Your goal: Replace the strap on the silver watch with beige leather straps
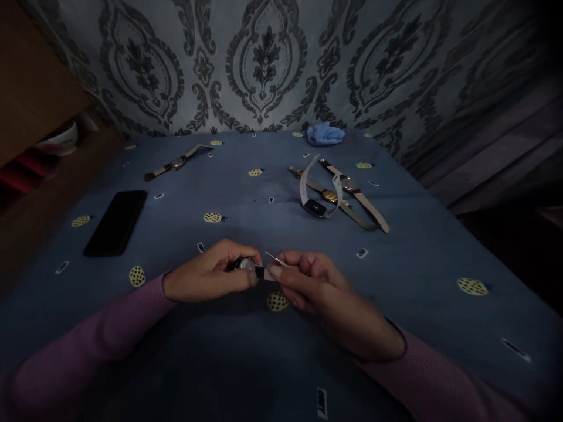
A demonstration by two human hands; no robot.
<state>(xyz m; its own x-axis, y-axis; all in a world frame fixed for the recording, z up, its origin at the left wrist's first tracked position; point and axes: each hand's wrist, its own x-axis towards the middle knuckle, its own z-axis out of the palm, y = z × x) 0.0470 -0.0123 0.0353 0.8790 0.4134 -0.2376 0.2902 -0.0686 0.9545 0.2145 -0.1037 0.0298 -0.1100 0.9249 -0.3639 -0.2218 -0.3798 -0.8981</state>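
A small round wristwatch (247, 264) with a dark strap is held between the thumb and fingers of my left hand (211, 274), over the table's middle. Close on its right, my right hand (314, 281) pinches a thin metal tool (275, 258), whose tip points up and left. The pale end of the strap (269, 275) reaches the right thumb. My fingers cover part of the watch and most of the tool.
On the blue patterned table (237, 228) lie a black phone (116, 223) at left, a watch (177, 163) behind it, several watches with a white-strapped one (315, 207) at right, and a blue cloth (325, 134) by the wall.
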